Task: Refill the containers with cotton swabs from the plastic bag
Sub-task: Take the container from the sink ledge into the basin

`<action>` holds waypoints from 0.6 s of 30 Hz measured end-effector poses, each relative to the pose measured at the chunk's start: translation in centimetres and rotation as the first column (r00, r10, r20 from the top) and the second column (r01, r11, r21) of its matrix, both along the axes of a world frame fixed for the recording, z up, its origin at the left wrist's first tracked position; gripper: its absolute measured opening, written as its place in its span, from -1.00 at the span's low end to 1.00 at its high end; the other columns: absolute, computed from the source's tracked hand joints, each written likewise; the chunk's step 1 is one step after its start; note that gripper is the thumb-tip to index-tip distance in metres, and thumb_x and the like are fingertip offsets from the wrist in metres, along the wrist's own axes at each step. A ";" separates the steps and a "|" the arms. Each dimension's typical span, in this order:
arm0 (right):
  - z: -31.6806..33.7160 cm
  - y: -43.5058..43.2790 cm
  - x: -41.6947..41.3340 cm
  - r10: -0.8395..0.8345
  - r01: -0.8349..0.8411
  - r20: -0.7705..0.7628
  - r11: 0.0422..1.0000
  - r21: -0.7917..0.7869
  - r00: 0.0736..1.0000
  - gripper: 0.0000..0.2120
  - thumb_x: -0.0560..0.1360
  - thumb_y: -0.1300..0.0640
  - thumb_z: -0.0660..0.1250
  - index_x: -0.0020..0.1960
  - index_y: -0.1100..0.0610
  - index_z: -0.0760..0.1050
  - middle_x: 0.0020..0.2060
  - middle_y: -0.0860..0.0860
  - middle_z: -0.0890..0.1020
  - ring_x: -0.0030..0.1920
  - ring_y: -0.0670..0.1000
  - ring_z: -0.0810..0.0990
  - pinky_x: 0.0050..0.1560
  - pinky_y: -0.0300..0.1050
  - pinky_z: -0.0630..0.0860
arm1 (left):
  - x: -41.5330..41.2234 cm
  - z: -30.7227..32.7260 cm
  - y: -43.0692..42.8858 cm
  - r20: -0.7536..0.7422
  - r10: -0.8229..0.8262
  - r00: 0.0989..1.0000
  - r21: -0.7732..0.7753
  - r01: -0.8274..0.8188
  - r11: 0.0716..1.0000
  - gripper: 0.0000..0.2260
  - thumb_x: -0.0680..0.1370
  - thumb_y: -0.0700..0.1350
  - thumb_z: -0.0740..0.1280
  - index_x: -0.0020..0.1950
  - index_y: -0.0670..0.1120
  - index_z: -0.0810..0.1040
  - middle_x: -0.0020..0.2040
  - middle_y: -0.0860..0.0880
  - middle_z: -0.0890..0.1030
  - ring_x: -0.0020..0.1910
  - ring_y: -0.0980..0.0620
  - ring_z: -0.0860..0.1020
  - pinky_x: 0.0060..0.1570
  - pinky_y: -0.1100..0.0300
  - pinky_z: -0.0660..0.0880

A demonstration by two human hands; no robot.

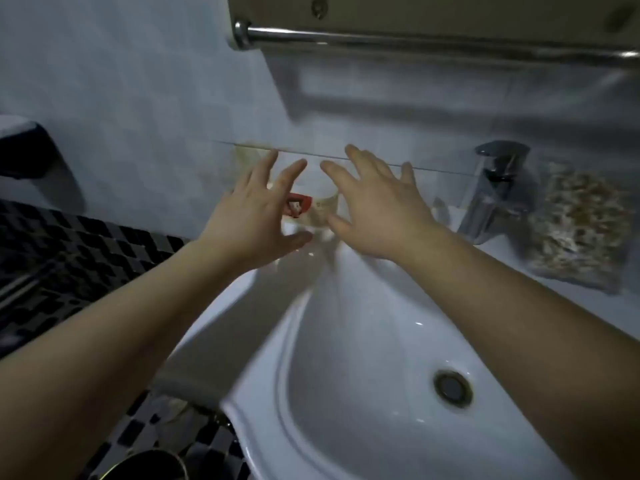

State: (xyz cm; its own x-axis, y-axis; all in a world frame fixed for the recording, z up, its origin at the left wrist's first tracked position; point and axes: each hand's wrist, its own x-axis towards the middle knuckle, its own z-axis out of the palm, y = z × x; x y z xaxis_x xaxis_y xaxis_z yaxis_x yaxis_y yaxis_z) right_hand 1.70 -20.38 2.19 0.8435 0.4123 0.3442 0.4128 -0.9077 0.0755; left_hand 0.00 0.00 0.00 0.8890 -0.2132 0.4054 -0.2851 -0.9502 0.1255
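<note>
Progress: looks like square one to me, no swabs showing outside the bag and nothing in either hand yet
Left hand [256, 209]: open, fingers spread, reaching in just beside the container, not gripping it as far as I can see
Right hand [374, 209]: same deal, open and splayed on the container's other side
Container [304, 207]: small clear-ish tub with a red label, left of the faucet [498, 188], between the two hands and under the glass shelf [433, 168]
What's in it: can't tell, too blurry (could be empty, could be half full)
Plastic bag [581, 230]: just right of the faucet, stuffed with pale tan-and-white bits, presumably the swabs
Other containers: only one I can make out left of the faucet
Still to do: grab the container, bring the bag over, fill it up, so basically everything
</note>
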 end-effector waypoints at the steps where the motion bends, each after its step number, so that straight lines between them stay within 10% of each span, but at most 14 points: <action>1: -0.2 0.5 1.2 -0.020 0.020 0.010 0.999 -0.045 1.000 -0.31 0.59 -0.28 0.18 0.63 -0.11 0.05 0.64 0.10 0.04 0.63 0.13 0.06 0.47 0.53 0.06 | 1.1 -0.4 0.3 -0.031 0.021 0.999 -0.025 -0.022 0.999 -0.05 0.44 0.26 0.47 0.65 0.13 -0.03 0.67 -0.13 -0.03 0.62 -0.19 0.09 0.48 -0.17 0.27; 12: -1.4 2.9 6.7 -0.093 0.086 -0.042 0.985 -0.147 0.995 -0.33 0.55 -0.39 0.14 0.56 -0.11 0.21 0.32 0.03 0.57 0.60 0.15 0.15 0.37 0.63 -0.33 | 5.7 -2.0 1.1 -0.195 0.007 0.981 -0.220 -0.051 0.974 -0.14 0.54 0.06 0.44 0.67 0.05 -0.04 0.50 -0.15 0.36 0.44 -0.17 0.39 0.36 -0.14 0.41; 18: 0.2 3.1 4.0 0.040 -0.039 -0.035 0.999 0.018 0.999 -0.36 0.53 -0.26 0.29 0.54 -0.09 0.27 0.36 0.03 0.51 0.46 0.09 0.34 0.43 0.28 0.09 | 3.3 -1.8 1.7 -0.061 0.070 0.996 -0.337 -0.087 0.937 -0.23 0.55 0.21 0.38 0.65 0.08 0.08 0.49 -0.05 0.42 0.33 -0.09 0.51 0.22 -0.07 0.51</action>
State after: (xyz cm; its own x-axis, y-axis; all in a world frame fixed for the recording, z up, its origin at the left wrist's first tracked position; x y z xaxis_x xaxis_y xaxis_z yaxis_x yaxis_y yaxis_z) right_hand 5.69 -17.26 2.43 0.8385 0.4396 0.3221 0.4504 -0.8917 0.0447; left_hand 3.29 1.67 -1.83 0.9173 0.0007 0.3983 -0.1972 -0.8680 0.4557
